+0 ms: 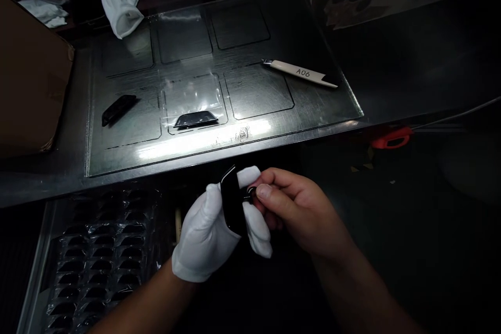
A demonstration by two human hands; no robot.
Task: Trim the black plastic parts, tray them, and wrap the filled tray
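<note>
My left hand [211, 235], in a white glove, grips a glossy black trapezoid-shaped part [232, 202] by its edges, just below the table's front edge. Bare, my right hand [297, 209] pinches a small dark round piece [251, 194] between thumb and forefinger, close against the part's right side. Whether that piece is joined to the part I cannot tell. On the table, a similar black part [196, 119] lies over a clear plastic bag [191, 93]. Another dark part [118, 109] rests tilted farther left.
A pen-like tool marked A06 [299, 71] lies on the clear sheet [250, 99] covering the metal table. Behind is a white glove [122, 2]. A cardboard box [33, 73] stands left. Below left, a tray [99, 255] holds several black parts. An orange-red handle [391, 138] is at right.
</note>
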